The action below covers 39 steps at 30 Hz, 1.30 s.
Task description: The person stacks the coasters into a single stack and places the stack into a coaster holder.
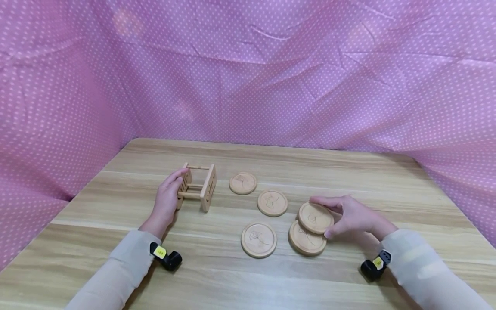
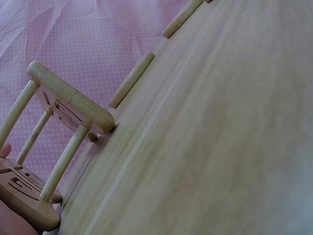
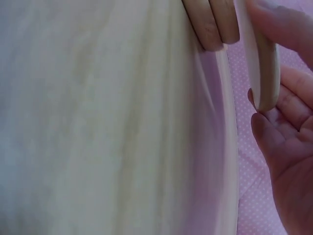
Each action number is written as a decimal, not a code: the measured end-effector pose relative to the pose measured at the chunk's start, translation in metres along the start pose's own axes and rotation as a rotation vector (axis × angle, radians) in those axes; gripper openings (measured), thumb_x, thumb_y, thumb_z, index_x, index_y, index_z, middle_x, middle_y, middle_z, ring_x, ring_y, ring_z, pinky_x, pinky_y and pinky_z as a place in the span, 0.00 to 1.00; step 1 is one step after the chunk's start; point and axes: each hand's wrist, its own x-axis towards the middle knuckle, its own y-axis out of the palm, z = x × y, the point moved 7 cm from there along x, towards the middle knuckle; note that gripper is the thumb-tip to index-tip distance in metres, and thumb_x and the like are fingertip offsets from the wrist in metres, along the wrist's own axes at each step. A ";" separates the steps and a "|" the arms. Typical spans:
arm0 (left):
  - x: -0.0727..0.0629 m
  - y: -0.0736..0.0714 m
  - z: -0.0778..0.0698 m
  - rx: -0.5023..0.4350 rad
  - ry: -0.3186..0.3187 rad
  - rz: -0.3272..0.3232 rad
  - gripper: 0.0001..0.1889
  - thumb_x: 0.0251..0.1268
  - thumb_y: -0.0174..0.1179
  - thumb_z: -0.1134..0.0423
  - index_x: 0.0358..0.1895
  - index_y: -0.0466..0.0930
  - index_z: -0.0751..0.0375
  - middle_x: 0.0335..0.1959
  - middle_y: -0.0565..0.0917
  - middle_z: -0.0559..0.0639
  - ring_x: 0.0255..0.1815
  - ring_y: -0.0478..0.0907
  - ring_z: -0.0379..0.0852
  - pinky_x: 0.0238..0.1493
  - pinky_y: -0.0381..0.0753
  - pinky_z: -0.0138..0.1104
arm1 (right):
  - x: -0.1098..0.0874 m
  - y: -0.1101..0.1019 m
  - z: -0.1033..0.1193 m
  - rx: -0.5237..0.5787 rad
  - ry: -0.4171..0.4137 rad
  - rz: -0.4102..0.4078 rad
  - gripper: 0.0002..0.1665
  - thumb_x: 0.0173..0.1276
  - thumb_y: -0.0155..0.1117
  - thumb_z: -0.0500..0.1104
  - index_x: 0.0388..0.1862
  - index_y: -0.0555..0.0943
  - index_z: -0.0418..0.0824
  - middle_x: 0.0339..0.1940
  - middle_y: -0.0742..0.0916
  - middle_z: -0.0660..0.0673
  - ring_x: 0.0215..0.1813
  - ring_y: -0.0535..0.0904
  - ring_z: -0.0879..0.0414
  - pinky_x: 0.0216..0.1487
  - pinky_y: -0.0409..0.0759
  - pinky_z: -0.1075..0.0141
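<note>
My left hand (image 1: 167, 200) grips the left side panel of a small wooden coaster holder (image 1: 208, 189), two cut-out panels joined by round bars. In the left wrist view the holder (image 2: 73, 98) stands on the tabletop, with only bits of the hand showing at the edge. My right hand (image 1: 358, 217) pinches a round wooden coaster (image 1: 314, 218) with a leaf engraving between thumb and fingers. Under it in the head view lies a coaster stack (image 1: 306, 245), partly covered. The right wrist view shows the held coaster (image 3: 268, 73) apart from the stacked coasters (image 3: 203, 24).
Three more coasters lie flat between the hands: one at the back (image 1: 243, 183), one in the middle (image 1: 272, 203) and one nearer the front (image 1: 258, 240). A pink dotted cloth (image 1: 248, 86) hangs behind and beside the wooden table (image 1: 174, 275).
</note>
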 end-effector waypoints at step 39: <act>-0.004 0.001 -0.001 0.013 0.011 -0.005 0.21 0.75 0.35 0.59 0.66 0.64 0.59 0.72 0.58 0.49 0.73 0.49 0.47 0.73 0.45 0.44 | 0.001 0.023 0.027 -0.131 -0.159 0.172 0.52 0.37 0.79 0.52 0.64 0.70 0.38 0.62 0.76 0.39 0.64 0.68 0.60 0.64 0.66 0.67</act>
